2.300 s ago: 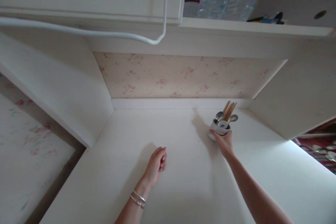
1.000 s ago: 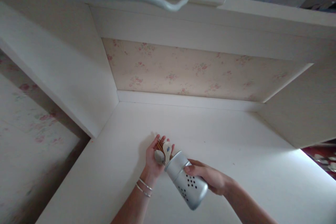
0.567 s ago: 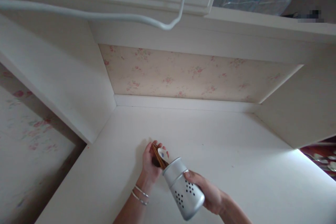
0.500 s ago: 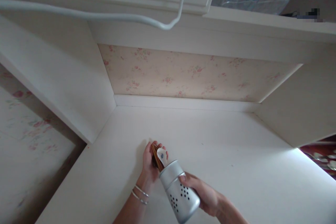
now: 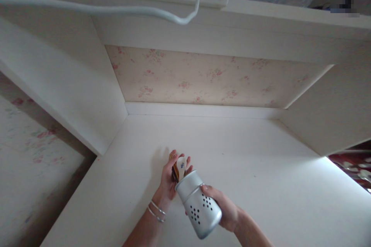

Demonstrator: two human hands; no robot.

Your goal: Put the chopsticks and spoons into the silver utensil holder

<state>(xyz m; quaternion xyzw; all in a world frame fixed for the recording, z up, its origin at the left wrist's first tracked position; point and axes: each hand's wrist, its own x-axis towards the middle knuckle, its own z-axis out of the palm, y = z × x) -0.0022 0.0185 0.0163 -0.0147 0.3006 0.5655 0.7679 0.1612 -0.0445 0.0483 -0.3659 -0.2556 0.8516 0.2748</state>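
Canister: the silver canister (image 5: 199, 210), with groups of small holes in its side, is tilted between the two hands, its mouth turned to the left hand (image 5: 168, 177) and its base toward the near right. It seems to be held above the white counter (image 5: 249, 142).
Right-hand grip: the right hand (image 5: 228, 207) is wrapped on the canister's side, with the thumb pressed on the face near the ridge; the other fingers are mostly hidden behind.
Left-hand grip: it is cupped at the mouth, with fingers bent and their tips apart. Whether it pinches the utensils, I cannot tell.
Utensils: a white spoon (image 5: 181, 164) with a blue mark and some brown chopsticks (image 5: 175, 170) stick out of the mouth, in front of the left palm. A dark shape beside them is too unclear to name.
Slipping risk: in my judgement, a steeper tilt could make the utensils slide out together, and the spaces between the left fingers could let a thin chopstick pass.
Spoon risk: the spoon looks like ceramic; if it misses the palm, it could chip on the counter.
Canister risk: the smooth metal could turn under the right hand if the thumb presses weakly.
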